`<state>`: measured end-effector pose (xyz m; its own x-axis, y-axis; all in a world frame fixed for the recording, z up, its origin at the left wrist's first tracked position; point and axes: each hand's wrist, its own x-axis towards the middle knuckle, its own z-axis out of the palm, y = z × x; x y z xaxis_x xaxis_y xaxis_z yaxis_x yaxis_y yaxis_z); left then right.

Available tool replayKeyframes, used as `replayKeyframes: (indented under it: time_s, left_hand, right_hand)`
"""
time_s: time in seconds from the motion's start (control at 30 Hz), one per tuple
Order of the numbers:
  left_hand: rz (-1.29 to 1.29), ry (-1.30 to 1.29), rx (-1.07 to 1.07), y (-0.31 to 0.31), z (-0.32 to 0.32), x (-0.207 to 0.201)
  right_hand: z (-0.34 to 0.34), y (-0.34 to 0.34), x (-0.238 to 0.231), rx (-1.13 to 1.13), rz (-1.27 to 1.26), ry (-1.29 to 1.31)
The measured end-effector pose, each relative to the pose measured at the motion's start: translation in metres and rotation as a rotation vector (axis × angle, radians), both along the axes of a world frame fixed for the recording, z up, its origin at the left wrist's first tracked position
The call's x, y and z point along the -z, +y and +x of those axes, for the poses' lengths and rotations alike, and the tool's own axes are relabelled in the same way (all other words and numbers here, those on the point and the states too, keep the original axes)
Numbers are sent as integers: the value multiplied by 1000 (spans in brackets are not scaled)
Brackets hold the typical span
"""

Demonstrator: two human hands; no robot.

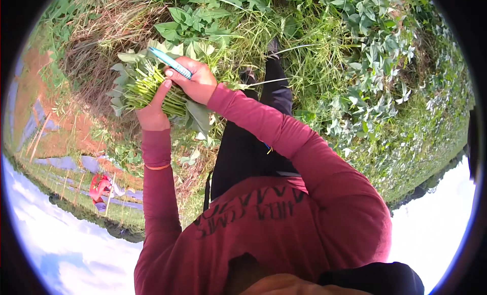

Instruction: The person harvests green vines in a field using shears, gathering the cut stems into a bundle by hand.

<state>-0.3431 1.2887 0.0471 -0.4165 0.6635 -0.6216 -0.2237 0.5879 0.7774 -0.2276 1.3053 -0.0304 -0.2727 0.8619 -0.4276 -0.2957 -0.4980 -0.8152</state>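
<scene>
A thick bunch of green leafy stems (143, 92) is gripped in my left hand (153, 116), with the cut stem ends bundled together and broad leaves around the outside. My left thumb lies over the stems, and the fingers behind the bunch are hidden. Close against it, my right hand (199, 83) is closed around a slim light-blue tool (165, 58) with a ribbed grip; its exact kind is hard to make out. The tool's pointed end sticks out over the leaves. Both thumbs nearly meet at the bunch.
Leafy vines (375, 66) spread over the ground at the right, with tall grass (309, 56) around my legs. Dry straw-like grass (96, 36) lies beyond the bunch at the left. A person in red (100, 186) is far off by thin stakes and bare reddish soil (63, 137).
</scene>
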Motion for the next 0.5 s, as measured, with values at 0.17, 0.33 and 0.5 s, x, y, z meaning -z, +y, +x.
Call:
replayKeyframes:
  time_s: [0.17,0.33,0.5]
  left_hand:
    - [-279,-10,516,-32,-3,-27]
    - [-749,-453,856,-115,31,-12]
    - [-668,-543,941,-78,45,15]
  right_hand:
    - [85,33,11,263,49,-334]
    - [187,73,132,294,429,-1144]
    - [315,66,254,-294,-268,-1443]
